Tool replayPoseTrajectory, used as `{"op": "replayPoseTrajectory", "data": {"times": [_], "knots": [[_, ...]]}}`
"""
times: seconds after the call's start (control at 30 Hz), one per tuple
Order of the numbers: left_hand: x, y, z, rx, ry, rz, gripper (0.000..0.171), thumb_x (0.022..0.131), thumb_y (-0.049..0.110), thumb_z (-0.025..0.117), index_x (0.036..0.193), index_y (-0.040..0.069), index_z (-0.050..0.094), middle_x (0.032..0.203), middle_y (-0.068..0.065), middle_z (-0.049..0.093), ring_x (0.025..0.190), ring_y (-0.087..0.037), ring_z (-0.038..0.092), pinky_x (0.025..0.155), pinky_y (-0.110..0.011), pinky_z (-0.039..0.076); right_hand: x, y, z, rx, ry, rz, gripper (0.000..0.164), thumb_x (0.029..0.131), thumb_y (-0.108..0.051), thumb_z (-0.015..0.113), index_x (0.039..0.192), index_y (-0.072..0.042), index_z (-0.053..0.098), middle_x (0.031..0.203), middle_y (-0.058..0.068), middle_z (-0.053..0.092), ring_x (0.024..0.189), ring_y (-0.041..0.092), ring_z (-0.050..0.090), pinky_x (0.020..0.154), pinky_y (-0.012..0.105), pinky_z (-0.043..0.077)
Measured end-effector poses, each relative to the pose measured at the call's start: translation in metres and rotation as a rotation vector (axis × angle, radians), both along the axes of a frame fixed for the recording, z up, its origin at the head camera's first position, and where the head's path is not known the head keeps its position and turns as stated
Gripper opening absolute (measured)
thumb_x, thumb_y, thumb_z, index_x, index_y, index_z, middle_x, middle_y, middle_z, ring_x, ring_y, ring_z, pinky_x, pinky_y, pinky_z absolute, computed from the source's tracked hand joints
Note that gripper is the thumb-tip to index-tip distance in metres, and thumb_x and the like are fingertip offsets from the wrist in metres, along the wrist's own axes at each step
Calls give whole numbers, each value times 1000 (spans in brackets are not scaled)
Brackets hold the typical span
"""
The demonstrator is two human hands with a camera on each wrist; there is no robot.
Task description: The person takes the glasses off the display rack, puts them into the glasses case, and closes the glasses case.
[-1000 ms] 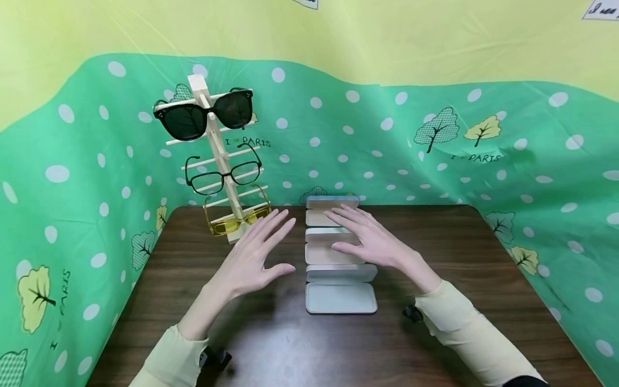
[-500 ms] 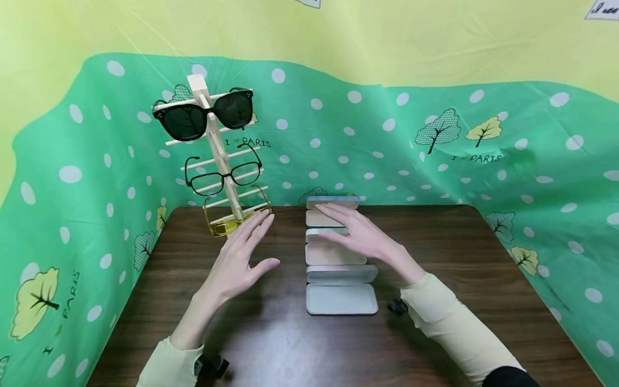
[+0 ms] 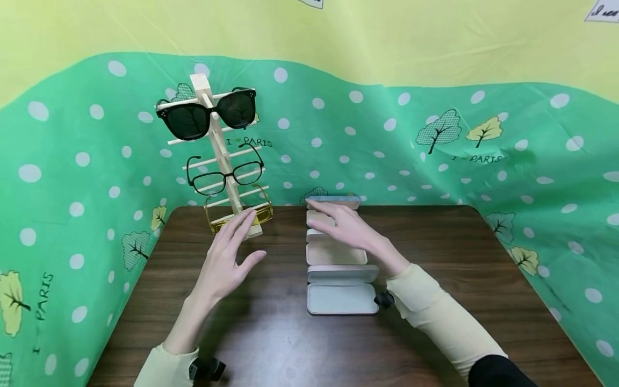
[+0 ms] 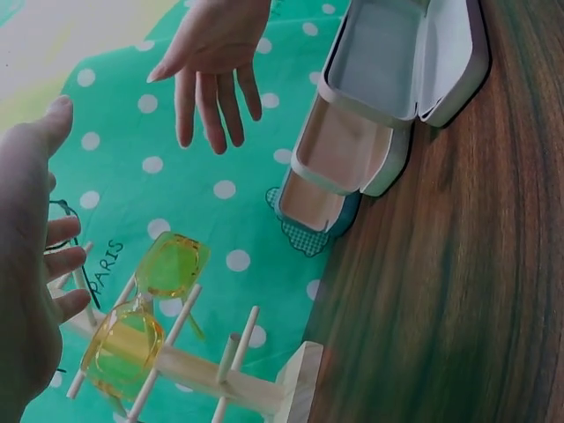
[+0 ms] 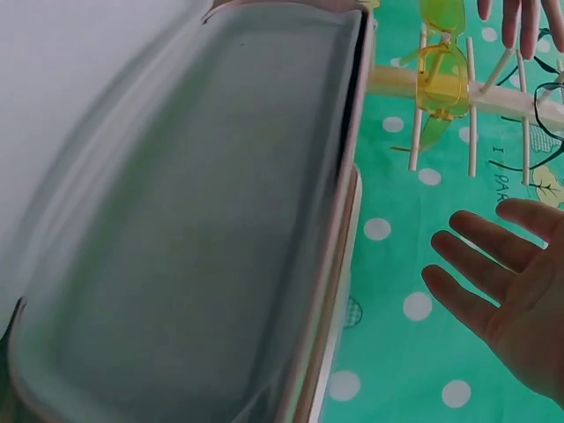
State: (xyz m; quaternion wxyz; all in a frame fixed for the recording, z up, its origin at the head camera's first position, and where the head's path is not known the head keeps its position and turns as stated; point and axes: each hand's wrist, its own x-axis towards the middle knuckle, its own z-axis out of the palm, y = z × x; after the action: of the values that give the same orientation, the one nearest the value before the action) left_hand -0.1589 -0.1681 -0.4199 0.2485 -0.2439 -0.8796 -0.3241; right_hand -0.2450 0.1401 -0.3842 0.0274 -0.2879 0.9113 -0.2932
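Note:
My left hand (image 3: 224, 260) hovers before the foot of a pale wooden glasses stand (image 3: 220, 145), fingers extended and thumb spread, holding nothing. It partly hides yellow-tinted glasses (image 3: 265, 215) on the lowest pegs, which show fully in the left wrist view (image 4: 123, 348). Black-framed clear glasses (image 3: 225, 175) hang at mid height, and black sunglasses (image 3: 188, 122) on top. Over the far part of a column of eyeglass cases is my right hand (image 3: 350, 226), straight-fingered and holding nothing. The front case (image 3: 342, 299), middle case (image 3: 333, 254) and back case (image 3: 355, 201) stand with lids raised.
A dark wood-grain table (image 3: 450, 252) carries the stand at back left and the cases near its centre. Green and yellow printed cloth (image 3: 367, 123) hangs behind the table and along its sides. Small black devices (image 3: 207, 370) sit at both wrists.
My left hand has drifted left and slightly toward me, in front of the stand's base. The right hand has shifted left across the cases. Glasses and cases stay where they were.

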Motion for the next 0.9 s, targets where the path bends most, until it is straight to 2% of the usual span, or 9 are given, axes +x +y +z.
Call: {"op": "replayPoseTrajectory", "data": {"times": [0.17, 0.27, 0.4, 0.57, 0.67, 0.8, 0.9], "knots": [[2, -7, -2, 28, 0, 43, 80, 90, 32, 76, 160, 23, 39, 161, -6, 45, 148, -27, 42, 119, -54, 33, -5, -13, 0, -58, -71, -22, 63, 100, -66, 50, 156, -38, 41, 157, -2, 52, 135, 22, 61, 110, 50, 50], [4, -13, -4, 54, 10, 76, 76, 92, 32, 75, 159, 24, 40, 159, -8, 48, 145, -31, 44, 117, -56, 34, -9, -21, 0, -111, -123, -11, 64, 101, -63, 51, 157, -35, 42, 156, 2, 53, 127, 26, 67, 107, 49, 53], [4, -20, -8, 87, 18, 113, 73, 93, 29, 74, 158, 22, 42, 157, -10, 49, 144, -35, 44, 116, -59, 34, -13, -32, -1, -149, -149, -6, 62, 103, -60, 50, 157, -28, 44, 157, 4, 52, 129, 28, 65, 107, 47, 53], [2, -27, -10, 116, 3, 147, 73, 93, 24, 74, 158, 24, 42, 157, -11, 48, 146, -36, 42, 117, -60, 33, -16, -42, -1, -177, -185, -15, 65, 103, -62, 47, 155, -23, 47, 159, 3, 50, 143, 26, 53, 115, 49, 47], [2, -31, -11, 134, -20, 168, 71, 95, 23, 72, 159, 26, 41, 157, -11, 48, 147, -35, 41, 117, -61, 33, -19, -47, -1, -206, -235, -16, 65, 104, -59, 46, 155, -20, 46, 153, 8, 56, 135, 28, 59, 109, 51, 50], [2, -37, -13, 171, -50, 196, 67, 96, 22, 70, 158, 24, 43, 156, -12, 49, 147, -34, 41, 116, -61, 34, -24, -54, -4, -272, -327, -29, 62, 106, -54, 46, 156, -18, 45, 142, 13, 65, 122, 30, 67, 100, 48, 56], [1, -42, -15, 221, -70, 222, 63, 98, 21, 69, 156, 20, 45, 155, -12, 50, 146, -34, 41, 117, -61, 34, -27, -59, -5, -316, -390, -40, 64, 106, -54, 45, 156, -14, 43, 139, 16, 66, 127, 32, 65, 104, 47, 55]]}}
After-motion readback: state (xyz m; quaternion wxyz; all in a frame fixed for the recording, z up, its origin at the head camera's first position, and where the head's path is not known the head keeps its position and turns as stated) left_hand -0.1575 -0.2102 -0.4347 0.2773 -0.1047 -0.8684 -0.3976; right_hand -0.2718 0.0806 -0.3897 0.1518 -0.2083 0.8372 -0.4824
